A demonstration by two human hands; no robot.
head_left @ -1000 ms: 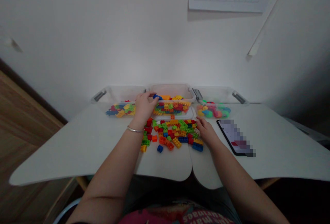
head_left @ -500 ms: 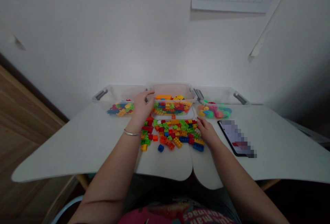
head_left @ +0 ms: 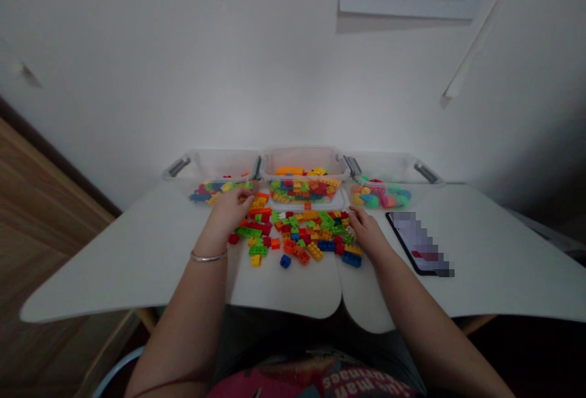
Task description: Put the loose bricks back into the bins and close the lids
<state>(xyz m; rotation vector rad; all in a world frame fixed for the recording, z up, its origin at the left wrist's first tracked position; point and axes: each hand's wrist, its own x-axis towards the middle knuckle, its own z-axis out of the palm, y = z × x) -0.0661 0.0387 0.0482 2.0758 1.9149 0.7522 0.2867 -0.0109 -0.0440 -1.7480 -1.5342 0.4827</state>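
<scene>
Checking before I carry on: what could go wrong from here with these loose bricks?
The left hand sits beside the clear left bin, so it might knock loose plastic bricks in. The right hand lies close to the dark-framed phone and could nudge it. A blue brick lies toward the front of the white table and might get pushed off.

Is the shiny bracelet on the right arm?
No, the metal bangle circles the left wrist, just behind the left hand, and the right arm has none.

We wear a thin silver bangle [head_left: 209,256] on our bare left forearm [head_left: 196,300], and a dark top [head_left: 274,349] with a pink panel [head_left: 256,383] bearing pale lettering [head_left: 366,381].
</scene>
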